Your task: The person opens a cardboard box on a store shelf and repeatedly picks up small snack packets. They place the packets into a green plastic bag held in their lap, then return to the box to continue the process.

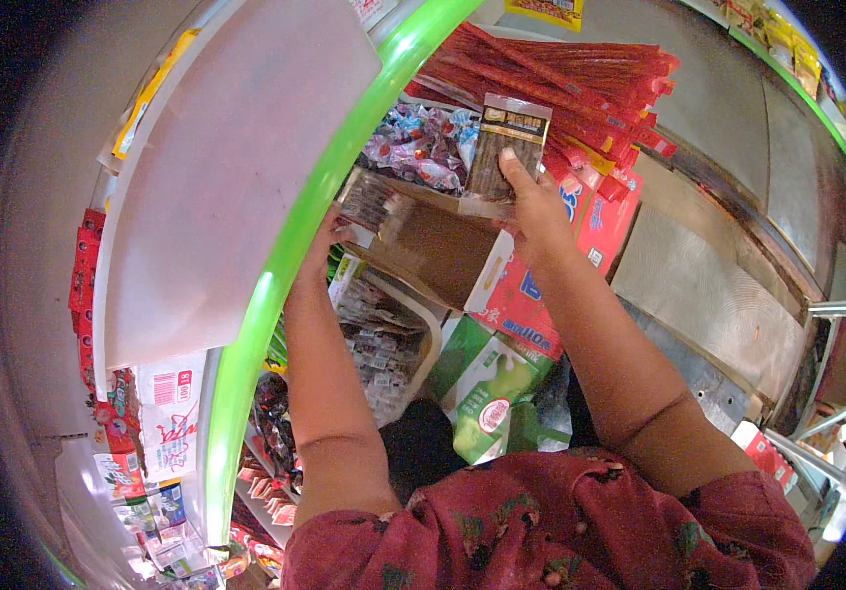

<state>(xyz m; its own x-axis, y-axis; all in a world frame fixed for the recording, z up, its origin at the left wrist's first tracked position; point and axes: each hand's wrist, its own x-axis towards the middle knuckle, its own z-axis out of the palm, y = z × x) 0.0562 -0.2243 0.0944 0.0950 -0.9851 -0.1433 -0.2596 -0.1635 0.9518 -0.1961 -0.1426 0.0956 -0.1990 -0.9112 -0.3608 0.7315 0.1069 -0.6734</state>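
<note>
My right hand (pixel 533 199) grips a flat packet of thin brown sticks (pixel 500 151), with the thumb on its front, over the far edge of an open cardboard box (pixel 445 251). My left hand (pixel 323 240) is at the box's left side, partly behind the green shelf edge; it touches or is close to a clear-wrapped brown packet (pixel 367 203). Whether it grips that packet cannot be told. Beyond the box lie wrapped candies (pixel 423 144) in pink and blue foil.
Bundles of long red packets (pixel 577 74) lie at the far side. A red carton (pixel 526 302), a green carton (pixel 485 391) and a tub of small packets (pixel 382 354) are close by. A shelf with a bright green edge strip (pixel 305 214) overhangs the left side.
</note>
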